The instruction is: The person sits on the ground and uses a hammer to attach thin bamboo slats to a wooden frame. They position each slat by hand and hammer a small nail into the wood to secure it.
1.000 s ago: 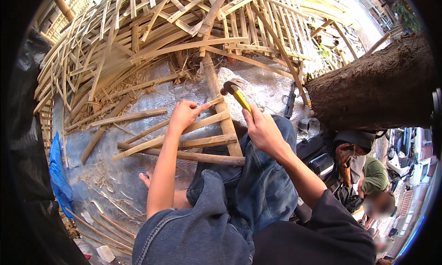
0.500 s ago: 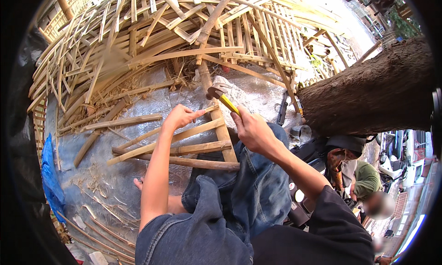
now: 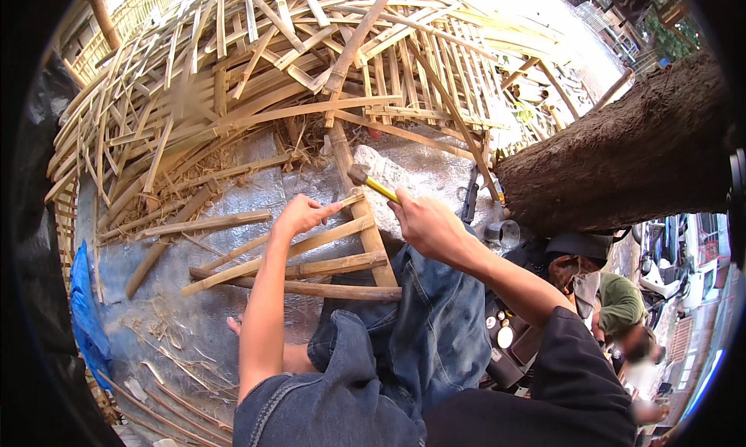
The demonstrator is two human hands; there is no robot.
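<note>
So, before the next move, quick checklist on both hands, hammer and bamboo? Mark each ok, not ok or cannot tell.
1. Right hand gripping the yellow-handled hammer: ok, fingers wrapped around the handle.
2. Left hand holding the narrow pale bamboo strip: ok, pinched near its end.
3. Strip end over the thick tan bamboo pole: ok.
4. Left fingers clear of the dark hammer head: ok, apart in this view.
5. Gap between head and strip: cannot tell, depth unclear.
6. Fastener at the strip's end: cannot tell, too small.

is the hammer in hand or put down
In hand: the right hand grips the hammer by its yellow handle.
</note>
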